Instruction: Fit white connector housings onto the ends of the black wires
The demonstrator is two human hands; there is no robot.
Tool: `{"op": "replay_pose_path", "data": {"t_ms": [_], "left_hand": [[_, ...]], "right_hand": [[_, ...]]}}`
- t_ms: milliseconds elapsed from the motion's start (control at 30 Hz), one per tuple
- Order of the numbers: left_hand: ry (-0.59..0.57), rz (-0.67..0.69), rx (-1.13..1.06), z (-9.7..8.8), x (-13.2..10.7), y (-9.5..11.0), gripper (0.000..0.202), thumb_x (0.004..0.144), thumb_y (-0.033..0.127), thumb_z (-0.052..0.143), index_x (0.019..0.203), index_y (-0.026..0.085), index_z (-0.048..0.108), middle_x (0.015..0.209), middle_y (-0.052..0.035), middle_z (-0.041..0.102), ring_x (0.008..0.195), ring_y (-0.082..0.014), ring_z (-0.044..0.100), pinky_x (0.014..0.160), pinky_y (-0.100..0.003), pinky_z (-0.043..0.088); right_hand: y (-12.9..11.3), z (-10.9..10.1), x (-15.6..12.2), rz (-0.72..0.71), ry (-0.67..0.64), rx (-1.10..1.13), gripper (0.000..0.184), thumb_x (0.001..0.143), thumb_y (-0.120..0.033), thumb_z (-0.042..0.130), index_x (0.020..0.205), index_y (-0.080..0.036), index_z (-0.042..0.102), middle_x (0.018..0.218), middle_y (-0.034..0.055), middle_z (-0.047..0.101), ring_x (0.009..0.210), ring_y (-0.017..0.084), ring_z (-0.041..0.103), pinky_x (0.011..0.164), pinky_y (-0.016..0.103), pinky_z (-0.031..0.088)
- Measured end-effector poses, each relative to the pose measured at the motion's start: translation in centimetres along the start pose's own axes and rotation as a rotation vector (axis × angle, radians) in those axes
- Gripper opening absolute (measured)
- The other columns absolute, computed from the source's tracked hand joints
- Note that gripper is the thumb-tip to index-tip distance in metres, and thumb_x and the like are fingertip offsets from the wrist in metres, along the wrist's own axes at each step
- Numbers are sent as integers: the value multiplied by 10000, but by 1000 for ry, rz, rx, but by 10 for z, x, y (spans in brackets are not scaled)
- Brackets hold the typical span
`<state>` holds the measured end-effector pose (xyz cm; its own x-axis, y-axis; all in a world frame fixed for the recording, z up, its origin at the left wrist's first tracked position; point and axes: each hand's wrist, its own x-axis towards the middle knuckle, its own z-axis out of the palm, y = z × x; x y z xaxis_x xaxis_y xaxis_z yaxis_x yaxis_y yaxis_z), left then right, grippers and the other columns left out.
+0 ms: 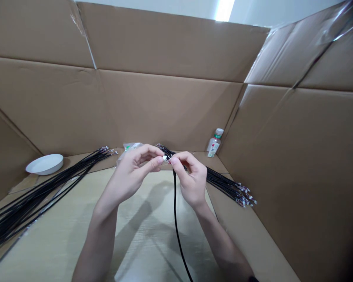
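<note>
Above a pale board (76, 207), a small white connector (165, 158) at the fingertips

Near the middle of the view, the connector sits between the left hand (135, 168) and the right hand (192, 178). The left thumb and forefinger are closed on its blocky body, the other fingers loosely curled. The right thumb and forefinger are pinched together at the wire end of a black cable (175, 203); exactly what lies between those tips is too small to make out. The cable, smooth and round, droops in a gentle curve over the board's faintly glossy surface.

Creased brown cardboard walls (170, 109) rise around, with shiny tape along the joins. To the left, a shallow, smooth white bowl (45, 163) stands near a bundle of black cables (61, 182); another bundle (223, 187) ends in a cluster of pale tips at right. A bottle (214, 144) leans in the corner, its label print illegible.

The hands hide the middle of the right bundle and part of a clear plastic bag (131, 145). The held cable runs off the bottom edge, the left bundle off the left. Darkness swallows the far right corner.
</note>
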<state>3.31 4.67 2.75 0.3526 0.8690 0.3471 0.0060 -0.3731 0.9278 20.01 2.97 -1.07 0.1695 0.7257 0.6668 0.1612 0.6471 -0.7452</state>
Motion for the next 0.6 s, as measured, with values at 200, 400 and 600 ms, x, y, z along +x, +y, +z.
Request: {"op": "replay_pose_path", "data": {"t_ms": [200,400,600], "left_hand": [[-13,20,-113,-2,9,-5,143,879,322,802,958,210,761,996,-46,738,911,-163,703,809,-251,617],[-20,-117,-322,-4,18,-14,222,775,262,883,938,187,752,886,-28,755,800,-133,716,765,-230,618],[36,-188,-568,11,19,-17,381,753,174,891,1000,189,602,713,46,691,654,-80,660,697,-182,589]], "right_hand": [[-2,-2,2,-2,-51,44,150,962,-272,651,831,-206,681,807,2,690,752,148,626,726,290,516],[-3,-3,4,25,-78,40,170,930,-279,655,777,-205,666,754,-7,662,708,145,585,706,292,498],[-7,-3,5,156,-24,151,187,886,-308,687,742,-189,679,709,-6,659,673,137,583,676,275,501]]}}
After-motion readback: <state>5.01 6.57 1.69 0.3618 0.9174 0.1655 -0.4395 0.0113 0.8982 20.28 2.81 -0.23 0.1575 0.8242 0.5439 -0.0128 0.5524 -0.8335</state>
